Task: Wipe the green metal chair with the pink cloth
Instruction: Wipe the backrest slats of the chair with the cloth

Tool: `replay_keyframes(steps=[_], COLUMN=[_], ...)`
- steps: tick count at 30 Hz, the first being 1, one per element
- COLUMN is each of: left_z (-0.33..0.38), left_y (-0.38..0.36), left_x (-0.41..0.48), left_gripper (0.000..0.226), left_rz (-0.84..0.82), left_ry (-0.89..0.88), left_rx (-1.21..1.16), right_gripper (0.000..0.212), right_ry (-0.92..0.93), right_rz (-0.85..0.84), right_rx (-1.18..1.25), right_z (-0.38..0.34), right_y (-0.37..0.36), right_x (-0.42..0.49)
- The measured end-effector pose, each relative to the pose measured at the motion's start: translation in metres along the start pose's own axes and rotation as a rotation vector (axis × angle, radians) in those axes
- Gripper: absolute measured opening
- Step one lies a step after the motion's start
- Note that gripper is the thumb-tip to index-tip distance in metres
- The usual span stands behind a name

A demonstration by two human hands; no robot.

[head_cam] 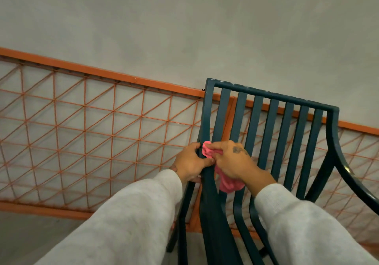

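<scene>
- Dark green slatted metal chair [266, 93]: painted metal, smooth; faint sheen along the curved right armrest, duller on the slats; pale specks and scuffs in the paint on the top rail.
- Crumpled pink cloth [230, 185]: soft fabric, matt, slightly fuzzy nap, bunched into folds.
- Orange metal frame with wire lattice [98, 72]: painted metal, matt; thin wire, even colour.
- Pale grey wall [184, 18]: matt, plaster-like, faintly mottled.
- Light grey fabric sleeves [123, 213]: soft knit, matt, faintly heathered.
</scene>
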State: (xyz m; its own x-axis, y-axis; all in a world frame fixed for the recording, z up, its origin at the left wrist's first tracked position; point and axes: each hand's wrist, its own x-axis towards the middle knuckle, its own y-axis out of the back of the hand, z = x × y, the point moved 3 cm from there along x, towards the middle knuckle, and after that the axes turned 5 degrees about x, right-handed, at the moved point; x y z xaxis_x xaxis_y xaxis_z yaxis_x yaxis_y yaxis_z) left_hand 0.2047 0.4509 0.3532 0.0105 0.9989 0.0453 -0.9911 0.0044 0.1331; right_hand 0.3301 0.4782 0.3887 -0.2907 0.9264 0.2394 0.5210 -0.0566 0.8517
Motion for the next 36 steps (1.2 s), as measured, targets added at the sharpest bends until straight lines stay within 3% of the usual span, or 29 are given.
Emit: replay_keyframes(steps=[9, 14, 17, 25, 36], left_z=[-0.002, -0.023, -0.027, -0.019, -0.017], left_y=[0.007, 0.003, -0.003, -0.009, -0.013], left_x=[-0.052, -0.079, -0.093, -0.114, -0.117], left_gripper=[0.037, 0.055, 0.053, 0.077, 0.072], left_rz=[-0.138, -0.118, -0.113, -0.194, -0.187], left_ry=[0.106, 0.171, 0.162, 0.176, 0.238], left_rx=[-0.124, -0.316, -0.351, -0.239, -0.214], right_gripper=[0.039, 0.042, 0.044, 0.034, 0.031], right_ry=[-0.005, 0.026, 0.08, 0.068, -0.121], right_rz=[-0.078, -0.132, -0.11, 0.017, 0.067], right_rx=[0.019, 0.045, 0.05, 0.53, 0.936], right_z=[-0.004, -0.006, -0.008, 0.012, 0.009], right_y=[0.002, 0.002, 0.001, -0.013, -0.031], right_x=[-0.034, -0.076, -0.105, -0.17, -0.189])
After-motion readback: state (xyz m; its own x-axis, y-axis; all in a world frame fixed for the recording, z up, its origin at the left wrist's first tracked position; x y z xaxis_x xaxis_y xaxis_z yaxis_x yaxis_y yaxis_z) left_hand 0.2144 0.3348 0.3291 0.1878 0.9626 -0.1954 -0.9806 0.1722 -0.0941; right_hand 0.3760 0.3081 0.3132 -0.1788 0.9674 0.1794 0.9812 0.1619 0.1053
